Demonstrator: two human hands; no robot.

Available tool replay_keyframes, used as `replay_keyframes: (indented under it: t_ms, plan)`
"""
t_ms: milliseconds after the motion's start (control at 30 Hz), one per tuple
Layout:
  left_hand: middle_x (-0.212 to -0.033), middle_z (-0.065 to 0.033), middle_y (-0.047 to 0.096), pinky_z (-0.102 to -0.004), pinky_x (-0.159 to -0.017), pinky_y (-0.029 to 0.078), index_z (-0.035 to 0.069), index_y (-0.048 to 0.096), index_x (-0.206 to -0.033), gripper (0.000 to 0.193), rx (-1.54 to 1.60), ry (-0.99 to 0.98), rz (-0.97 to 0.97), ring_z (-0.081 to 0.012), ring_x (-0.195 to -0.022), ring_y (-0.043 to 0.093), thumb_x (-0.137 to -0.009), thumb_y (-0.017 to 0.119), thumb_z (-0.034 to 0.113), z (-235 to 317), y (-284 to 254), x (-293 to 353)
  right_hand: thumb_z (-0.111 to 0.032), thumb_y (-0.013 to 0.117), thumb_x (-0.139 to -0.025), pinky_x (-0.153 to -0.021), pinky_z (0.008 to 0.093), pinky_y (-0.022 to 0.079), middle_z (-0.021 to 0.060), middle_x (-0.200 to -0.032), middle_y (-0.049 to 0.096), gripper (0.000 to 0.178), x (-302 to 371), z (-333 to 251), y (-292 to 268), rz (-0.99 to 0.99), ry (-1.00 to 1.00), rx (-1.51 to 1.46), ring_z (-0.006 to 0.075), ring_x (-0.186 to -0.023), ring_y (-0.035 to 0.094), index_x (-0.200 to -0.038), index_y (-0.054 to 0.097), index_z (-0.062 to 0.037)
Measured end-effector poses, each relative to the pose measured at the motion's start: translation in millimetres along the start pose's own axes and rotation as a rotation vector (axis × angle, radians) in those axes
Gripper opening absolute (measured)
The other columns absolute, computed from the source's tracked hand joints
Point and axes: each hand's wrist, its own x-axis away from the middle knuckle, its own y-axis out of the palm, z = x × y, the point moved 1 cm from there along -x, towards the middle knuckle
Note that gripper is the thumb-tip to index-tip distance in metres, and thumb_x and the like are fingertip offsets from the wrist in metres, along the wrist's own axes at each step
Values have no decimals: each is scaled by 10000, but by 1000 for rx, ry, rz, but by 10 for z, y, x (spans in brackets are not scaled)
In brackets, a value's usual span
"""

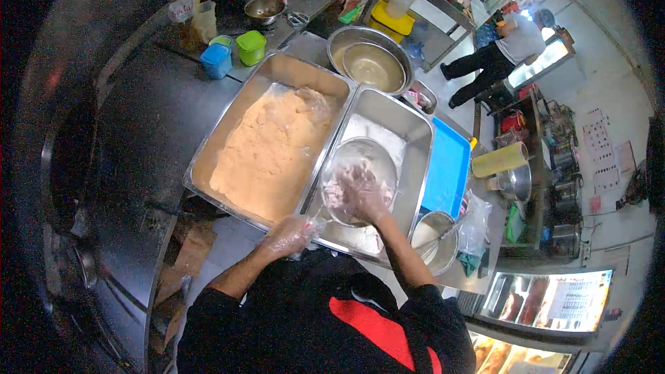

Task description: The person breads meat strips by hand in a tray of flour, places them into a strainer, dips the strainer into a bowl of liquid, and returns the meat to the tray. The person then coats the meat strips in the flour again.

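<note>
Several printed sheets (598, 147) hang beyond left hand (291, 235) and, inside a bowl (386, 163), right hand (364, 195), whose grips I cannot tell.

Head camera, left fisheye: looking steeply down from the wearer's head, hanging close above the metal trays (410, 131). Wearer's forearms (409, 253) are showing at five and seven o'clock; the dark surface (159, 125) is extending toward nine. Lens is catching a person (521, 39) farther off at two o'clock, bending straight edges toward the rim.

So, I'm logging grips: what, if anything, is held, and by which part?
Cannot tell: right hand inside a bowl, left hand by a metal tray.
</note>
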Motion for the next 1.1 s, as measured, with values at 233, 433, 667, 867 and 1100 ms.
replay_keyframes:
  t_ms: [233, 433, 667, 867, 1100]
  plan:
    - [-805, -296, 607, -514, -703, 465, -59, 623, -798, 590, -60, 15, -18, -418, -790, 617, -922, 429, 484, -252, 224, -63, -244, 453, -932, -694, 346, 476, 69, -862, 599, 250, 120, 84, -421, 2, 873, -1188, 214, -816, 577, -911, 600, -43]
    - [-793, -243, 613, -518, -672, 474, 23, 612, -898, 414, 6, 41, -164, -416, -748, 610, -952, 405, 377, 164, -139, 95, -31, 640, -809, -775, 309, 513, 107, -1025, 651, 201, 298, 320, -693, 121, 603, -926, 182, -918, 621, -1003, 589, -11]
    - [-611, -90, 585, -373, -460, 493, 29, 602, -837, 485, 169, 72, -100, -201, -464, 577, -953, 407, 457, 56, 20, -15, -170, 671, -824, -791, 342, 514, 97, -1081, 661, 312, -29, 126, -733, -73, 547, -859, 202, -958, 635, -1105, 597, -59]
    - [-632, -145, 598, -420, -535, 489, 33, 629, -826, 458, 193, -195, -119, -289, -543, 599, -932, 449, 440, -31, 55, -75, -282, 623, -832, -819, 409, 488, 90, -1122, 635, 291, 43, -255, -287, -274, -58, -113, 268, -940, 601, -1084, 624, -136]
    - [-712, -210, 598, -493, -652, 469, 5, 617, -821, 434, -117, 186, 122, -370, -679, 599, -921, 462, 398, -320, 330, -154, -318, 466, -935, -919, 461, 409, 232, -1155, 566, 372, 43, 441, -350, -543, 376, -231, 373, -1073, 536, -1160, 566, -40]
